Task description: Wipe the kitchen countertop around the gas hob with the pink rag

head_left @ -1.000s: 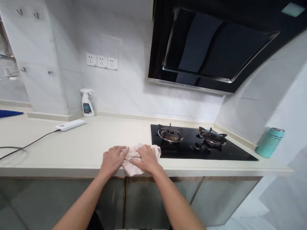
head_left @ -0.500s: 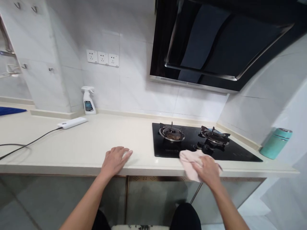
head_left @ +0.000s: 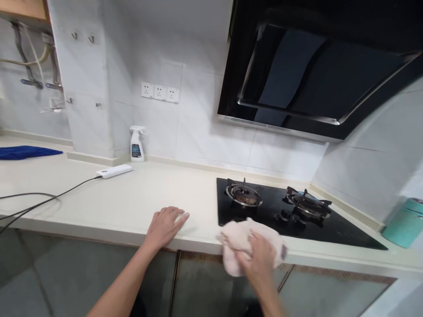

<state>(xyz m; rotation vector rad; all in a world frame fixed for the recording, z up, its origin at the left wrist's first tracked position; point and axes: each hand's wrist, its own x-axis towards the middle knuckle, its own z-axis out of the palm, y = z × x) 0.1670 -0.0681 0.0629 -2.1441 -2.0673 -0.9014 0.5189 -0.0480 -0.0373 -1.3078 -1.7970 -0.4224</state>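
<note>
My right hand (head_left: 259, 255) grips a pale pink cloth (head_left: 238, 235) at the counter's front edge, just in front of the black gas stove (head_left: 271, 215). Part of the cloth hangs over the edge, and its upper side overlaps the stove's front border. Fingers of that hand are slightly blurred. My left hand (head_left: 167, 226) rests on the cream countertop (head_left: 185, 189) with fingers stretched out and nothing in it, to the left of the stove. Two burners with black pan supports stand on the glass top, the left burner (head_left: 244, 196) nearer to my hands.
A white spray bottle (head_left: 136, 144) stands against the wall. Left of it lie a white power strip (head_left: 114, 171) with a black cable and a blue cloth (head_left: 28, 152). A turquoise flask (head_left: 403, 222) is at the right end. The black range hood (head_left: 297, 70) overhangs the stove.
My right hand has slid the pink cloth leftward along the stove's front edge. My left hand stays on the counter. The view has turned somewhat to the left.
</note>
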